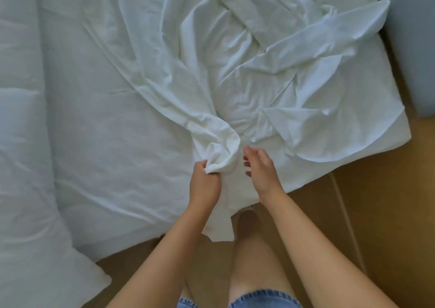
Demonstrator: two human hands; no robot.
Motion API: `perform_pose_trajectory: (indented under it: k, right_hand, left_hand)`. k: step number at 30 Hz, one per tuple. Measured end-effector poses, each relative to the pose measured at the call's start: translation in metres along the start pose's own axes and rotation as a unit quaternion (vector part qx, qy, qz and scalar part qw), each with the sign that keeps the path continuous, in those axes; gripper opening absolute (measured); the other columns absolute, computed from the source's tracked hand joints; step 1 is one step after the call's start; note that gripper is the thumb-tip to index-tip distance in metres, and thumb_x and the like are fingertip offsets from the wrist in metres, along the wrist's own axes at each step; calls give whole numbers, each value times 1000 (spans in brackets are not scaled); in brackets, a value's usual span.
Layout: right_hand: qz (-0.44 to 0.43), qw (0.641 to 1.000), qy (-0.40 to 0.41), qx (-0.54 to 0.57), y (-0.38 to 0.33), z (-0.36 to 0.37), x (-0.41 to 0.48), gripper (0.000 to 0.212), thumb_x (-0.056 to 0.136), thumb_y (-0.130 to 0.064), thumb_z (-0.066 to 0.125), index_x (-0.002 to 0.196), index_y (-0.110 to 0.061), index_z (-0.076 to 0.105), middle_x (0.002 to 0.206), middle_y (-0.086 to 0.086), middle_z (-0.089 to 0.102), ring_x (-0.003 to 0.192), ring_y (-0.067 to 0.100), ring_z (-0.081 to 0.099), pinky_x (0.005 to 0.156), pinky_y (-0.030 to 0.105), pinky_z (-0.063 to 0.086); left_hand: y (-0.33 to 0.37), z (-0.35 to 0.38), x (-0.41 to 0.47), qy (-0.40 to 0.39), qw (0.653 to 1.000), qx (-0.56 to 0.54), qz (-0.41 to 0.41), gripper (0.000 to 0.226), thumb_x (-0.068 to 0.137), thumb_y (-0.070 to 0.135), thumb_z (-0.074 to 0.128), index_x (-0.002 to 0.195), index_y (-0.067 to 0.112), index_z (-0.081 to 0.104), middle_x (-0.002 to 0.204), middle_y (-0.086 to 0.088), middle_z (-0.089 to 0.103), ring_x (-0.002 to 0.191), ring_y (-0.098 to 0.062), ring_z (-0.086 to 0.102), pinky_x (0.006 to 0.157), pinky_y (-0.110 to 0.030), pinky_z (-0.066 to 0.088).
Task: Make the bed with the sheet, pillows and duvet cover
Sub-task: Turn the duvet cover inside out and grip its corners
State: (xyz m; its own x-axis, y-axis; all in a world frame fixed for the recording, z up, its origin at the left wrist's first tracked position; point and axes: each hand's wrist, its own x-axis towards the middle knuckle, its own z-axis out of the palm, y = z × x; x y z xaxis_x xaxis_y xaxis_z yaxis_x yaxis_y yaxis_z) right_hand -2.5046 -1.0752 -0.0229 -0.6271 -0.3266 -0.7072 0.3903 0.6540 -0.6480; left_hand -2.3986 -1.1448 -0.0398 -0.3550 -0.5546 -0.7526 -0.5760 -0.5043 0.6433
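Along the left edge of the frame lies puffy white bedding (21,143); whether it is a duvet or pillows cannot be told, and its lower end hangs over the bed's near edge. Right of it the bed (106,143) shows a flat, lightly creased white surface. At centre, the left hand (204,183) is clenched round a gathered bunch of the white sheet (270,84), and a tail of cloth hangs below the fist past the bed edge. Just beside the bunch, the right hand (261,169) is released, its fingers loosely spread toward the cloth and holding nothing. The rest of the sheet lies crumpled in ridges over the upper right of the bed, and one fold drapes over the right corner. Tan floor (376,213) fills the lower right, a grey wall (412,49) the upper right, and denim shorts (263,299) show at the bottom edge.
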Motion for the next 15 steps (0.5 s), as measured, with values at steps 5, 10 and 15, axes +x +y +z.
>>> perform_pose_trajectory:
  k: [5, 10, 15]
  right_hand:
    - [-149, 895, 85, -411, 23, -74, 96, 69, 84, -38, 61, 142, -20, 29, 145, 11, 26, 133, 29, 24, 104, 38, 28]
    - [-170, 773, -22, -611, 26, -103, 174, 69, 88, -27, 55, 145, -27, 16, 147, 15, 15, 133, 36, 21, 101, 42, 32]
    - [-184, 929, 7, -322, 17, -145, 188, 25, 80, 6, 35, 78, -18, 44, 76, 2, 48, 74, 27, 45, 58, 30, 33]
  left_hand:
    - [10, 63, 13, 122, 954, 269, 50, 92, 76, 23, 64, 149, 16, 9, 145, -13, 25, 131, -31, 29, 109, -45, 32]
    - [43, 154, 54, 35, 962, 249, 103, 84, 84, 31, 62, 150, 15, 12, 156, -4, 9, 143, -18, 12, 116, -35, 21]
    - [80, 187, 129, 168, 969, 19, -182, 83, 83, 45, 62, 147, 8, 23, 149, -15, 30, 132, -29, 36, 106, -36, 33]
